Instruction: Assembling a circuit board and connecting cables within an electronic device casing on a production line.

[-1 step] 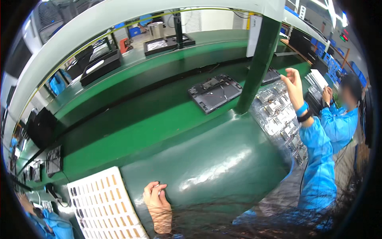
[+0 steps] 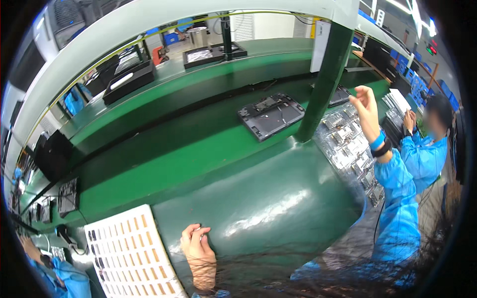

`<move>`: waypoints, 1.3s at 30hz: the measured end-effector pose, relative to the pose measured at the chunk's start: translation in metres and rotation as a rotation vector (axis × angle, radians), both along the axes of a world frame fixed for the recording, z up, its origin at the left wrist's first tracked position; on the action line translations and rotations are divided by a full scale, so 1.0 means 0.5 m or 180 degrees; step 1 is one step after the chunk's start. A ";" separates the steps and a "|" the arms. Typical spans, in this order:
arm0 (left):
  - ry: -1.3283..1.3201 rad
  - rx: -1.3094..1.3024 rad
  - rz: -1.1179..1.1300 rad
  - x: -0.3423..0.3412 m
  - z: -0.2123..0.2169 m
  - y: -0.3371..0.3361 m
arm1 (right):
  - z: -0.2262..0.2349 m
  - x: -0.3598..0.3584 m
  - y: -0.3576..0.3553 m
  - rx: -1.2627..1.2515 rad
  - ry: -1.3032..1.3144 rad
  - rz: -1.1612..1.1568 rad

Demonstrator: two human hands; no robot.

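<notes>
My left hand rests low over the green bench mat, its fingers curled together around a small pale bit that I cannot make out. Just to its left lies a white foam tray with rows of slots, dark small parts sitting in its leftmost column. My right hand is raised at the right, wearing a blue and a black wristband. Its fingers are bent and stand apart from the thumb, with nothing visible between them. Below it are several circuit boards laid out on clear plastic.
A dark green post rises beside the boards. Behind it on the lower green surface lies an opened black device casing. A co-worker in a blue smock handles white-topped stacks at the right; another's sleeve shows at the lower left.
</notes>
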State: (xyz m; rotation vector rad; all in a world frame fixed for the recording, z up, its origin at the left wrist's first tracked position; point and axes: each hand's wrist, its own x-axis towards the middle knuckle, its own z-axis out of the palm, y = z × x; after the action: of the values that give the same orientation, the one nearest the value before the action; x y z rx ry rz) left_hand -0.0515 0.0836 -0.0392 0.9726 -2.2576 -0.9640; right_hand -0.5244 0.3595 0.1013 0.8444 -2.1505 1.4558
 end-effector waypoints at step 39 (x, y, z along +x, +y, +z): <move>0.0680 -0.0252 -0.0112 -0.022 -0.038 0.005 | -0.310 -0.195 -0.421 0.2208 -0.1538 -0.0954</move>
State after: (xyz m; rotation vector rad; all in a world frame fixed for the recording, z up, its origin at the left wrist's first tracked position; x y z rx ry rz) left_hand -0.0625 0.0862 -0.0581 0.7604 -2.1230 -0.9385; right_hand -0.6220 0.1490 -0.0536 0.3428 -3.0630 0.8062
